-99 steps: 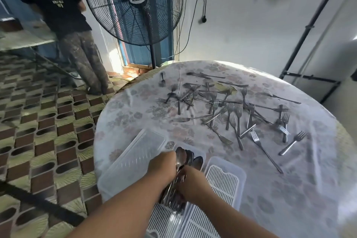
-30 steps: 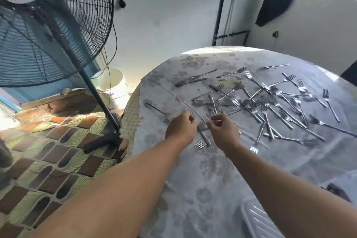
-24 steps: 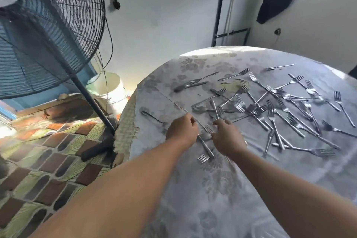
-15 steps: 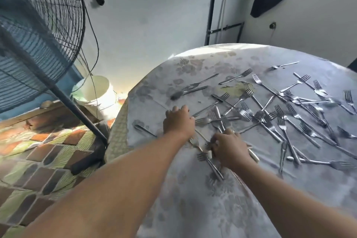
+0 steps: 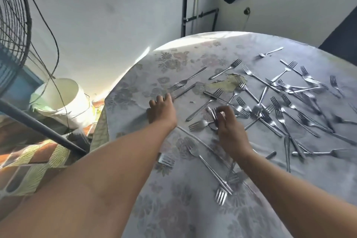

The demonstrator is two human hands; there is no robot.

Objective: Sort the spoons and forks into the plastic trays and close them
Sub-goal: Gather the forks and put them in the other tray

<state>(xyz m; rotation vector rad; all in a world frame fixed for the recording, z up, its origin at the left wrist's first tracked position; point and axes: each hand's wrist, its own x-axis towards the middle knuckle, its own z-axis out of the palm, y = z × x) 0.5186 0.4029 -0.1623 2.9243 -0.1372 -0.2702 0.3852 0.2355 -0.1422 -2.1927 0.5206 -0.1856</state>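
— Starting with the biggest item: what fills the room?

— One round table under a pale floral plastic cloth (image 5: pixel 202 208), with a torn patch in the cloth (image 5: pixel 229 81) towards the far side. Left of it, one large black wire-cage standing fan (image 5: pixel 13 25) on a slanted dark pole, and one white plastic bucket (image 5: pixel 63 98) on the patterned tiled floor by the wall.

— And on the table?

— Many stainless steel forks (image 5: pixel 286 114), scattered and crossing one another over the right half. Two forks lie apart at the far left (image 5: pixel 185 81). Three or four more lie nearer the person, one long fork (image 5: pixel 208 168) between the two forearms. No trays visible from here.

— The hands?

— Left hand (image 5: pixel 162 110): reaching out flat over the cloth, fingers extended, fingertips at the tines of the far-left forks; holding nothing that I can see. Right hand (image 5: pixel 229 129): fingers curled, pinching a small bundle of fork handles (image 5: pixel 212 114) just off the cloth, tines of one fork (image 5: pixel 199 124) sticking out to the left.
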